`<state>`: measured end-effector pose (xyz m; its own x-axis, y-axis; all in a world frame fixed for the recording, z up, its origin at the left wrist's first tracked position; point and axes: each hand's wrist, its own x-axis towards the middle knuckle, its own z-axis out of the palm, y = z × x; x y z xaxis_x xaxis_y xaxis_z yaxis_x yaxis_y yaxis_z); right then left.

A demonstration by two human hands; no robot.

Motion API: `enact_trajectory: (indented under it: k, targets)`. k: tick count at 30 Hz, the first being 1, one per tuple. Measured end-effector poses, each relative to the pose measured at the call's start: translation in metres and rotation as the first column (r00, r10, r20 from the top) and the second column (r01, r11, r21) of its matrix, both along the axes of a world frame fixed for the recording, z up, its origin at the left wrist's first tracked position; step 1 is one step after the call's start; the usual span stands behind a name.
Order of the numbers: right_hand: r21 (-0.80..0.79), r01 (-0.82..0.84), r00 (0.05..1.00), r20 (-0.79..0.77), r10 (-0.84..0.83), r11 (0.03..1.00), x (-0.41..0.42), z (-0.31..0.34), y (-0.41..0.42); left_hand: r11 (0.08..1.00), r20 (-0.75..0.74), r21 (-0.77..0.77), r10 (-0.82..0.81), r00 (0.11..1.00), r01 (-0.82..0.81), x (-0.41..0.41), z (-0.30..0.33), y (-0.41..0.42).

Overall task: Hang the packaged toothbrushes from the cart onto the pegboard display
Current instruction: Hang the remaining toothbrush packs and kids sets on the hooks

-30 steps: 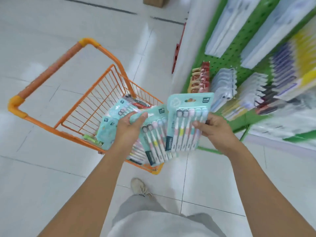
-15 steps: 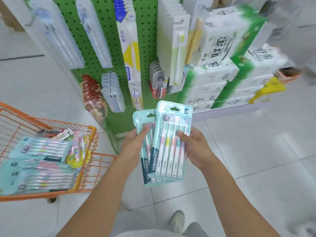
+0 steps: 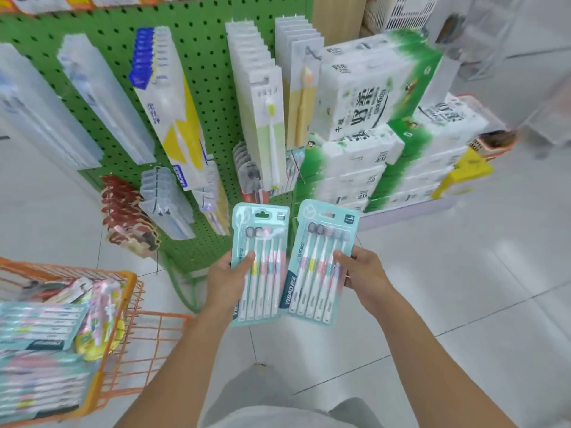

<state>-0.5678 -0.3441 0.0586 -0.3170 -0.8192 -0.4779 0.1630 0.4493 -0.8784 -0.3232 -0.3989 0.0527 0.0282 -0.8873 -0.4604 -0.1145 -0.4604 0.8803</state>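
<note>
1. The left hand (image 3: pixel 230 278) grips one teal toothbrush pack (image 3: pixel 261 264) by its left edge, thumb across the front and fingers behind. The pack stands nearly upright, in front of the lower edge of the green pegboard (image 3: pixel 197 88).
2. The right hand (image 3: pixel 363 273) holds a second toothbrush pack (image 3: pixel 321 264) by its right edge in the same pinch, tilted a little to the right. The two packs sit side by side, close but seemingly not touching.
3. Each pack looks like a thin card backing with a clear plastic blister over a row of brushes. I judge it light and fairly stiff, yet bendable if squeezed hard at one edge.
4. The blister front looks glossy and probably slippery, so the card edges are the better place to hold it, as both hands do.
5. The hang slot is near the top edge of each card. Gripping low or mid-height keeps that slot clear for a peg; the card around the slot is probably the part most likely to tear.
6. More packs of the same kind lie in the orange cart (image 3: pixel 102 359) at lower left.
7. I cannot tell which peg is free; the nearby hooks carry other goods.
</note>
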Motion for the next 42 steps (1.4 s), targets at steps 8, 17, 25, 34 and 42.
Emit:
enact_trajectory:
  k: [8,17,25,34,42]
  targets:
    - [0.092,-0.093,0.981,-0.161,0.107,0.991,-0.040,-0.030,-0.082,0.995,0.026,0.091,0.046,0.999,-0.048,-0.014,-0.030,-0.029]
    - [0.149,-0.248,0.949,-0.162,0.271,0.957,-0.066,-0.073,-0.180,0.961,0.050,0.183,0.204,0.978,-0.209,-0.053,-0.040,-0.039]
    - [0.161,-0.416,0.883,-0.164,0.440,0.895,-0.089,-0.098,-0.225,0.926,0.109,0.236,0.277,0.955,-0.295,-0.108,-0.045,-0.046]
    - [0.161,-0.366,0.875,-0.276,0.398,0.916,-0.094,-0.079,-0.317,0.937,0.136,0.197,0.267,0.954,-0.290,-0.137,-0.036,-0.070]
    - [0.279,-0.361,0.900,-0.144,0.410,0.890,-0.117,-0.071,-0.269,0.937,0.088,0.231,0.250,0.964,-0.264,-0.159,-0.050,-0.064]
